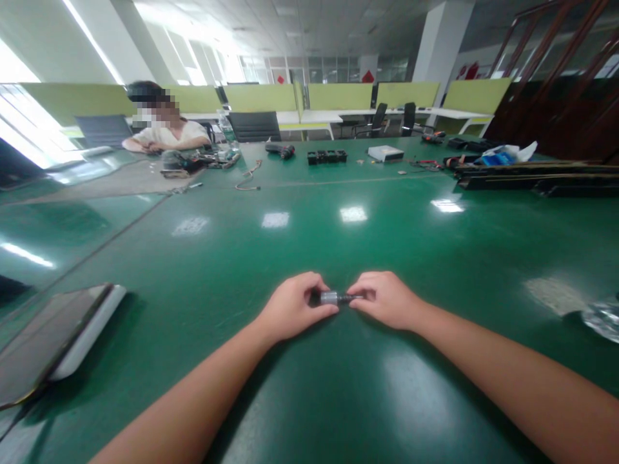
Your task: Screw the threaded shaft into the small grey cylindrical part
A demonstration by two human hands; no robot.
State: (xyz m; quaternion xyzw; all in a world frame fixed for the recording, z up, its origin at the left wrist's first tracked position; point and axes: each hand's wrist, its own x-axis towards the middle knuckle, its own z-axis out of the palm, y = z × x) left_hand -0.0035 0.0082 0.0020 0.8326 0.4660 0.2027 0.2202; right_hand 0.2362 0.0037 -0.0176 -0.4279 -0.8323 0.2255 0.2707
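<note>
A small grey-and-black cylindrical part [329, 298] lies sideways between my two hands, just above or on the green table [309, 245]; its exact kind is too small to make out. Round its thicker left end, the thumb and fingers of my left hand [296, 304] are closed. The narrower dark end points right, where my right hand [387, 299] pinches the tip between thumb and fingers. Parts of both ends are hidden behind the fingers.
At left lies a flat tablet-like device [53, 341]. A clear glass object [602, 319] stands at the right edge. Far across are a black slotted block [327, 156], a white box [385, 153], dark long bars [512, 177] and a seated person [167, 132].
</note>
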